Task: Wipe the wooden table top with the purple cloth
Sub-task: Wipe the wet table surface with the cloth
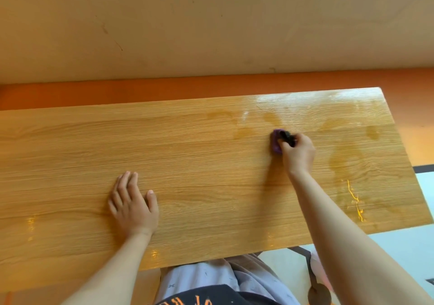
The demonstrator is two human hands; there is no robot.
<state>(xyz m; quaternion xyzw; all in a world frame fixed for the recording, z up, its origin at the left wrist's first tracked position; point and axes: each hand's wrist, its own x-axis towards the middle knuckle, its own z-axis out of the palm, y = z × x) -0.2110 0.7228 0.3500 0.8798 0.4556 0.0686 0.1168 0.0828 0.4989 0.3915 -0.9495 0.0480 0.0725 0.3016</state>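
Wet table top (187,154), cloth (276,141) perhaps gripped.

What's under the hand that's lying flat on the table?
Only the wooden table top shows around the left hand, which lies flat on it with fingers spread. Whatever is right beneath the palm is covered. The purple cloth is in the right hand.

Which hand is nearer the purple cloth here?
The right hand: its fingers hold the purple cloth against the wooden table top. The left hand rests flat on the table, well apart, nearer the person.
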